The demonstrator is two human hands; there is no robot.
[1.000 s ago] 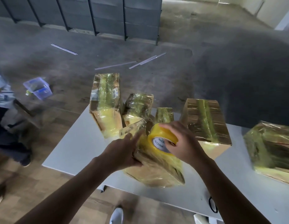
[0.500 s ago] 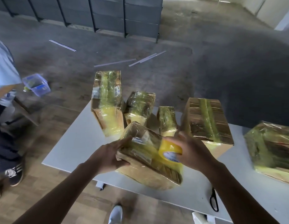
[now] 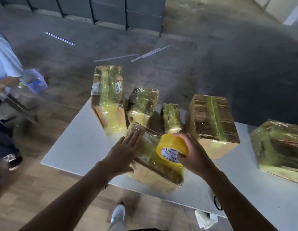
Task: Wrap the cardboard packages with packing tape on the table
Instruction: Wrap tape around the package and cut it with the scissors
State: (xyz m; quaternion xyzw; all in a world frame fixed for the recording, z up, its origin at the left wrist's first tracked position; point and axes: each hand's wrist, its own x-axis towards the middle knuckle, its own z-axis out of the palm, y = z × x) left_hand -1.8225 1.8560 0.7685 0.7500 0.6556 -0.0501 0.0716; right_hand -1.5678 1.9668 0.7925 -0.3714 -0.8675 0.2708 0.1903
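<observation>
head view: the package (image 3: 155, 175) being wrapped lies tilted near the front edge of the white worktop (image 3: 75, 147), just ahead of a row of finished packages (image 3: 108, 100). the left hand (image 3: 123, 152) lies flat on its upper face with fingers straight, so that grip is apart, pressing rather than holding. the right hand (image 3: 193, 155) has its grip clamped on the yellow tape roll (image 3: 171, 148), and the roll touches the package's right end.

to do this pass well, i judge the flat hand should smooth the laid tape outward so no bubbles stay. the roll should be drawn taut and low round the next corner, overlapping the last band. the box sits close to the edge, so the pressing weight is best kept inboard.

the package is brown cardboard under glossy, wrinkled yellowish film, with a pale label showing through on top. its near side looks less covered. scissors (image 3: 217, 203) peek out beside the right forearm.
</observation>
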